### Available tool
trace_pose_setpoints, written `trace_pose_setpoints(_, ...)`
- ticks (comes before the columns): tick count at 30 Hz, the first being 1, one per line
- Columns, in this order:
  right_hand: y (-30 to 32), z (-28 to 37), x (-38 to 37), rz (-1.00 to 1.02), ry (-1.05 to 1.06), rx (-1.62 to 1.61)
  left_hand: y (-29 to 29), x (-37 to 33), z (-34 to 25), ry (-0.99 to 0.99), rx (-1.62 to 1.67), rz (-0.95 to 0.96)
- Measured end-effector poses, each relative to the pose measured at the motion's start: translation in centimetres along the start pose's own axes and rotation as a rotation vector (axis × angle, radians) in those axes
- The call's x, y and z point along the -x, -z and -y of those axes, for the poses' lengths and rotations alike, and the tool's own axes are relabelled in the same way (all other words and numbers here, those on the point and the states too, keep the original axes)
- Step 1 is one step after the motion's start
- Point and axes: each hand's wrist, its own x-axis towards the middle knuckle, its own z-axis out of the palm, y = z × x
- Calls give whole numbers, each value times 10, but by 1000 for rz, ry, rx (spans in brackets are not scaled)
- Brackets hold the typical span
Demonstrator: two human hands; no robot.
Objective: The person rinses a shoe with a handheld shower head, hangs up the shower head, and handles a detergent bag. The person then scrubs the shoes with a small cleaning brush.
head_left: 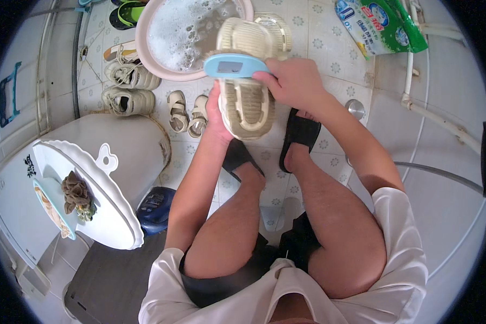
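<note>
My left hand (pixel 217 117) grips a pale shoe (pixel 247 116) from its left side. The shoe's ribbed cream-and-tan sole faces up toward me. My right hand (pixel 296 82) is closed round a light-blue scrubbing brush (pixel 236 65), which lies across the middle of the sole. The bristles are mostly hidden under the brush's back. Beyond the shoe is a pink basin (pixel 143 46) of foamy, murky water (pixel 191 32). Another pale ribbed shape, perhaps a second shoe (pixel 279 31), shows behind the held one at the basin's right edge.
Pale sneakers (pixel 127 101) and small sandals (pixel 177 110) stand left on the tiles, with a green clog (pixel 128 15) farther back. A green detergent bag (pixel 380 27) lies far right near wall pipes (pixel 410 81). A white scalloped tray (pixel 110 216) is at left, beside a dark-blue object (pixel 155 208).
</note>
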Motion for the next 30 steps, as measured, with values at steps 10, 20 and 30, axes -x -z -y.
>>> trace_pose_setpoints(10, -6, -26, 8, 212, -191, -378, -4, -3, 0, -41, 117, 74)
trace_pose_setpoints(20, 14, 2, 38, 359, -273, -642, -11, 3, -17, -111, -29, 72)
trace_pose_setpoints(30, -8, 15, 25, 243, -233, -294, -6, 2, -12, -108, -221, -2)
